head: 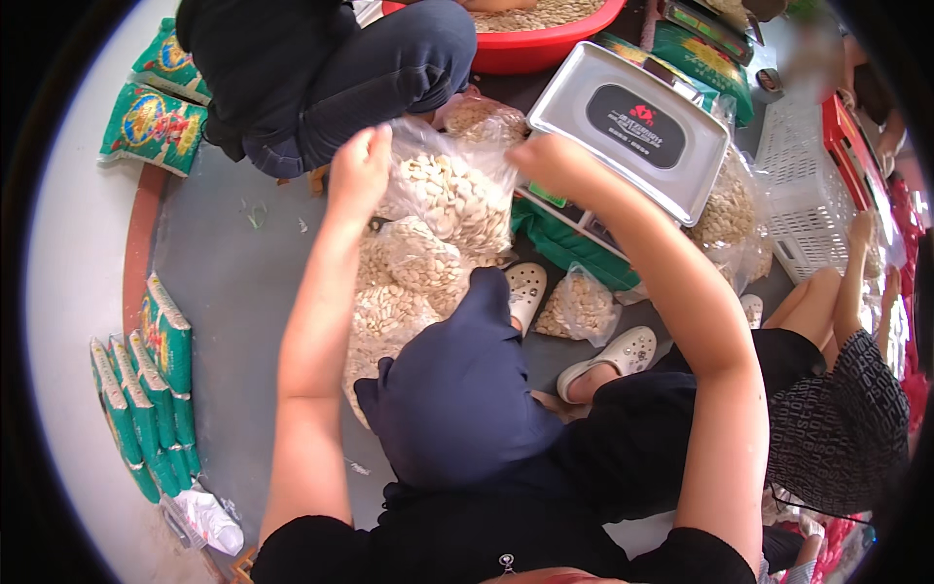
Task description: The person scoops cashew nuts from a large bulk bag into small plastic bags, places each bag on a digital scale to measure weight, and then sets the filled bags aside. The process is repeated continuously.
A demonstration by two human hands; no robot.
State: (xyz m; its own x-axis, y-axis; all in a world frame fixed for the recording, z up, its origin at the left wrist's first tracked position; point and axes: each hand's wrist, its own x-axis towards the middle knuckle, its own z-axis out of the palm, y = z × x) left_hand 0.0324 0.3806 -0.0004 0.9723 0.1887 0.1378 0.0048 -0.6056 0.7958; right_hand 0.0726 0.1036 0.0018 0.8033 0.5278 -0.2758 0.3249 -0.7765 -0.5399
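A clear plastic bag of pale, flat seeds (456, 193) hangs open-topped between my hands. My left hand (363, 164) is closed on its upper left edge. My right hand (547, 164), slightly blurred, grips the upper right edge. Under and beside this bag lie more filled bags: a smaller tied one (421, 252) and others by my knee. Just right of my right hand is a scale with a silver metal pan (543, 120), partly behind my forearm.
Another filled bag (580, 305) lies between my white clogs. A person in jeans (387, 66) sits ahead, beside a red basin (540, 47) of seeds. Green printed packs (164, 350) are stacked at left. At right are a white perforated crate (806, 182) and another person (839, 416).
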